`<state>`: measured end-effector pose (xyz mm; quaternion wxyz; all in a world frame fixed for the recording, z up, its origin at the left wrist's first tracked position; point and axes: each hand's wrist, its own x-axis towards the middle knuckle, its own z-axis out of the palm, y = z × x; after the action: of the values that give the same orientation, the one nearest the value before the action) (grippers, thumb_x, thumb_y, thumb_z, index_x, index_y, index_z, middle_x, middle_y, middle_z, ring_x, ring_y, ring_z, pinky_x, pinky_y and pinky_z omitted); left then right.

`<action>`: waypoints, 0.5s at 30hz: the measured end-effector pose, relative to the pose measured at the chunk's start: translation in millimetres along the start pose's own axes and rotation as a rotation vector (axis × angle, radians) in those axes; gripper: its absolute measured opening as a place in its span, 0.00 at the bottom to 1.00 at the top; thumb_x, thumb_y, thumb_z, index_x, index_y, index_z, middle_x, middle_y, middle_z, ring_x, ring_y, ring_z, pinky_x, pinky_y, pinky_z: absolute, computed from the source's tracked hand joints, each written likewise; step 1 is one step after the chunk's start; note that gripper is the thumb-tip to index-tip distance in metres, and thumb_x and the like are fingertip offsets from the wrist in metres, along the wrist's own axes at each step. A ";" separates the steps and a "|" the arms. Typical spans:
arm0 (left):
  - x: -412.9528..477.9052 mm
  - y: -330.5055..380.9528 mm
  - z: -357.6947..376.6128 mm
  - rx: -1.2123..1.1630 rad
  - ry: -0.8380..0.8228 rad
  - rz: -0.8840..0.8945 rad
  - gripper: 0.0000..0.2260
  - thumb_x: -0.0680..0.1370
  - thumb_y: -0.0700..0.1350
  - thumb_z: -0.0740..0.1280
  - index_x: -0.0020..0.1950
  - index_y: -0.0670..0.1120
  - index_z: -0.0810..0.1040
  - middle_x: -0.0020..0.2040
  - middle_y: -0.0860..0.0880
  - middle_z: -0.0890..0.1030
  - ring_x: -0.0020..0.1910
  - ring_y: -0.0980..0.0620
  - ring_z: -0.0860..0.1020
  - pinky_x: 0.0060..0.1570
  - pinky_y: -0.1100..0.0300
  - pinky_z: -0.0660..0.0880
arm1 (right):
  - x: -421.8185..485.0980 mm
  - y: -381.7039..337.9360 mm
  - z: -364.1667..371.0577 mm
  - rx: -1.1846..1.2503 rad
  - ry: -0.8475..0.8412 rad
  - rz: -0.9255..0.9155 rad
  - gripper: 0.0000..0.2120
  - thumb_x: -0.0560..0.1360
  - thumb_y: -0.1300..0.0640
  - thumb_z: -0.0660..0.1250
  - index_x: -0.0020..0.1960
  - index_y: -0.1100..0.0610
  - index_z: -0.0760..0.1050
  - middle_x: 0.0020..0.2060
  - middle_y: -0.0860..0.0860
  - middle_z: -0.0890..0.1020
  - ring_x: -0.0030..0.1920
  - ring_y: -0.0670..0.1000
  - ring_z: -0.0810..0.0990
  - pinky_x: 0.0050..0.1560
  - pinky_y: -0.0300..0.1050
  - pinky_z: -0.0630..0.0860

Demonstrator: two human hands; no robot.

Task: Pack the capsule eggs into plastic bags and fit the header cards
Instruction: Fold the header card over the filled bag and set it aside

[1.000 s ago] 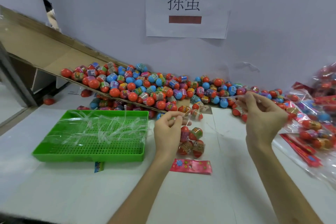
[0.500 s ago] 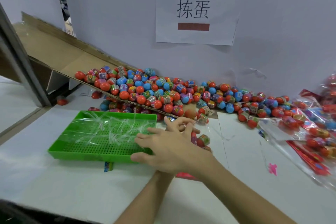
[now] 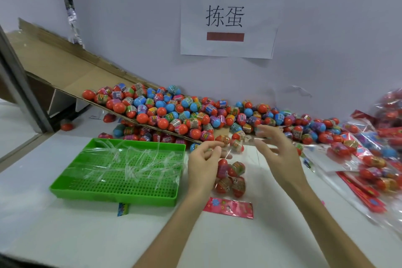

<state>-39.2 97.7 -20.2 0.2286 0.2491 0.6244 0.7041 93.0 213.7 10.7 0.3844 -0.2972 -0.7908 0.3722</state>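
White table (image 3: 65,235), left hand (image 3: 203,164) pinching the top of an egg-filled plastic bag (image 3: 232,180), right hand (image 3: 280,153) spread open just beside it.

Paper sign (image 3: 228,17) on wall, cardboard ramp (image 3: 54,67), green tray (image 3: 113,197), white table (image 3: 65,235)

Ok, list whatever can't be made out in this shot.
All from the head view:
1. Whether the left hand pinches the clear bag: the film barely shows.
2. Print on the capsule eggs: too small to read.
3. Packed bags: cut off by the right edge.
4. Eggs under the cardboard chute: mostly hidden by it.
5. Right hand: fingertips blurred.
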 end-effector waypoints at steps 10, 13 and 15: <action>-0.7 8.9 -0.3 -0.185 0.007 -0.174 0.06 0.84 0.47 0.68 0.57 0.52 0.85 0.46 0.51 0.88 0.45 0.53 0.87 0.38 0.65 0.80 | -4.3 20.0 5.9 0.212 -0.133 0.330 0.03 0.75 0.47 0.74 0.44 0.45 0.85 0.41 0.44 0.87 0.42 0.45 0.86 0.45 0.46 0.79; -1.4 9.2 1.4 -0.176 0.000 -0.183 0.08 0.84 0.48 0.67 0.53 0.51 0.86 0.47 0.50 0.88 0.43 0.53 0.86 0.37 0.65 0.79 | -4.6 18.6 5.6 0.260 -0.128 0.357 0.04 0.77 0.53 0.73 0.46 0.52 0.84 0.41 0.48 0.87 0.41 0.48 0.86 0.44 0.46 0.79; -1.8 9.2 1.5 -0.206 -0.012 -0.175 0.08 0.84 0.47 0.66 0.53 0.49 0.85 0.47 0.49 0.88 0.40 0.53 0.86 0.36 0.64 0.80 | -5.4 17.9 6.1 0.292 -0.130 0.374 0.05 0.80 0.57 0.70 0.48 0.57 0.82 0.41 0.50 0.87 0.43 0.50 0.86 0.44 0.46 0.79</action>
<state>-36.9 96.6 -11.1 0.3172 0.1730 0.5670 0.7403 94.2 217.3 -8.6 0.2958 -0.3552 -0.6828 0.5658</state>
